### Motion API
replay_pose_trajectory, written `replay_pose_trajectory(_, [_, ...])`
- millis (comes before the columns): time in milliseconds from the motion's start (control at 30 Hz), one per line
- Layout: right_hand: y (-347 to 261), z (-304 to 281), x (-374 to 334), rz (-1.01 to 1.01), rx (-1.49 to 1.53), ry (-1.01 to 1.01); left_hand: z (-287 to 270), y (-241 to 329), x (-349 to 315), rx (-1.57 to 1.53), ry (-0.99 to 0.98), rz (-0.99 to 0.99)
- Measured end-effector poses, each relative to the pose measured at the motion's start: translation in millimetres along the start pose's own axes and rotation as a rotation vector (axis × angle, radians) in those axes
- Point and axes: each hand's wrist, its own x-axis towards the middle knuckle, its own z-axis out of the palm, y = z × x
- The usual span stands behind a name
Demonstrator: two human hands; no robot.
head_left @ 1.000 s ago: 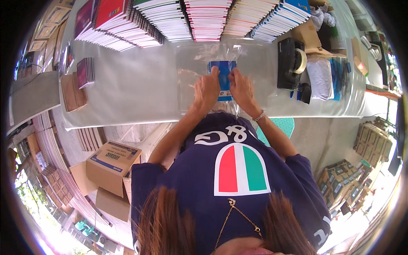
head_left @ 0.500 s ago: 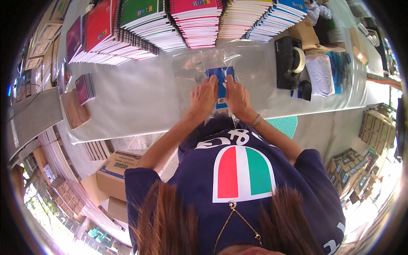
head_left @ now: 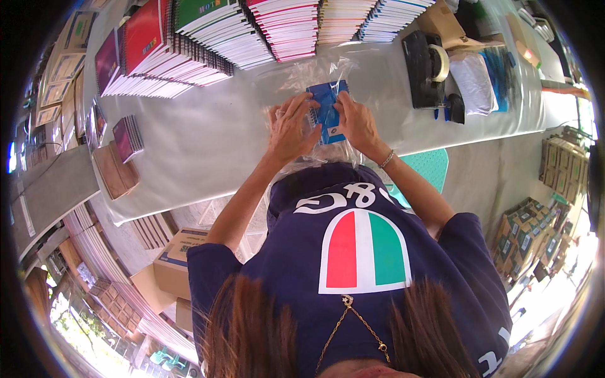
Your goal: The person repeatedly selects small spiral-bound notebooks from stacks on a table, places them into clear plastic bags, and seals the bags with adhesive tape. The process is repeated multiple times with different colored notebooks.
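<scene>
A small blue spiral notebook (head_left: 326, 113) lies at the table's near edge, inside or under a clear plastic bag (head_left: 343, 68) whose film spreads beyond it; how far it goes in is hard to see. My left hand (head_left: 293, 126) rests at the notebook's left, spiral-bound side, fingers stretched over the film and thumb apart. On the right side my right hand (head_left: 360, 126) has bent fingers pressed on the notebook's edge and film, its thumb partly hidden.
Tall stacks of spiral notebooks (head_left: 214, 38) line the table's far side. A black tape dispenser (head_left: 423, 69) and a white packet (head_left: 471, 82) stand at right. Small purple notebooks (head_left: 128, 137) and a brown box (head_left: 115, 170) sit at left. Cartons (head_left: 173, 264) are on the floor.
My left hand has shifted left and spread its fingers. The right hand has moved slightly right, and the notebook now lies a little tilted. The view has shifted slightly.
</scene>
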Motion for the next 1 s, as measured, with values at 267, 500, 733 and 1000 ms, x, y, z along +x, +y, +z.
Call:
replay_pose_trajectory(267, [-1.5,1.0,-2.9,0.035,0.005,0.036,16.8,-13.9,-6.0,0.198,-0.056,0.141])
replay_pose_trajectory(500, [5.9,-2.5,2.9,0.154,0.143,-0.054,17.8,-19.8,10.3,0.248,-0.186,0.277])
replay_pose_trajectory(733, [-10.3,-0.5,5.0,0.242,0.085,-0.023,29.9,-21.3,17.7,0.196,-0.203,0.289])
replay_pose_trajectory(1000, [-16.6,-3.1,8.9,0.341,0.084,-0.074,28.7,-19.6,19.8,0.105,-0.295,0.269])
